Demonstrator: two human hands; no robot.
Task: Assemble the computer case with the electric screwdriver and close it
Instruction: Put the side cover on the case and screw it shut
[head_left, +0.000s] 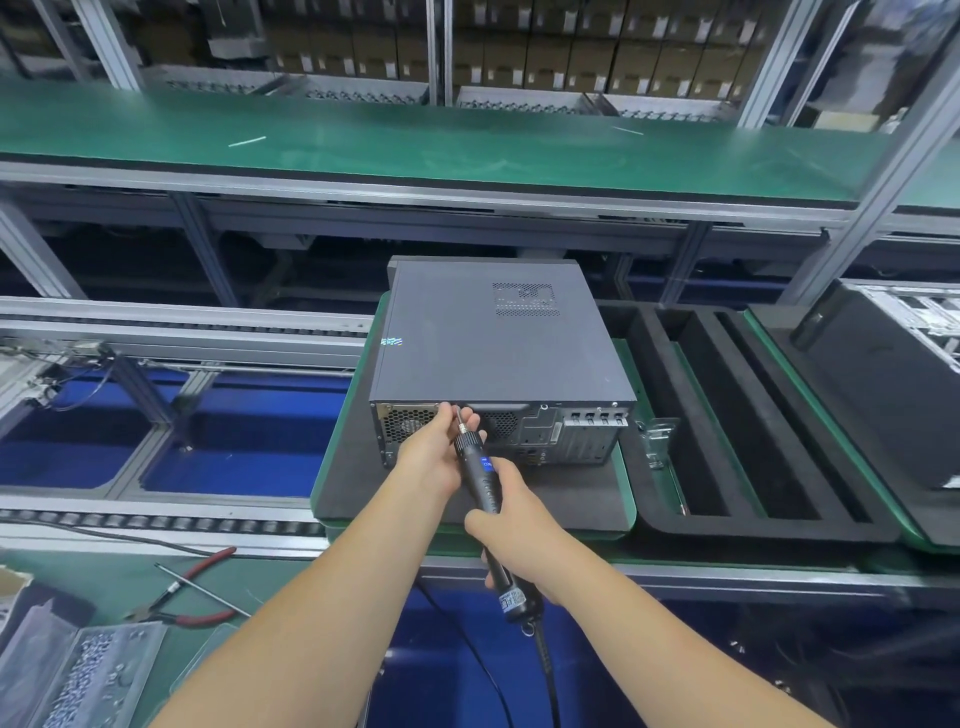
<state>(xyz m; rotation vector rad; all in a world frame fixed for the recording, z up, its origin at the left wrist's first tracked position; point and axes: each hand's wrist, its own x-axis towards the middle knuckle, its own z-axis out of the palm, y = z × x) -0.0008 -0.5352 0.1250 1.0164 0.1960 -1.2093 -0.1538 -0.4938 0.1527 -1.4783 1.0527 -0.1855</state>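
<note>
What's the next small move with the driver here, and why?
Probably press the electric screwdriver bit straight into the rear top edge of the computer case and trigger it. The right hand grips the body, the left hand pinches at the tip, which already sits at that edge, and the lid lies closed.

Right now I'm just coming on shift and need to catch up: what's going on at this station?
A person is fastening the rear of a closed computer case lying on a black foam pad. The right hand holds the electric screwdriver, its tip at the case's upper back edge. The left hand steadies the bit near that tip. Red-handled pliers lie unused on the bench.
</note>
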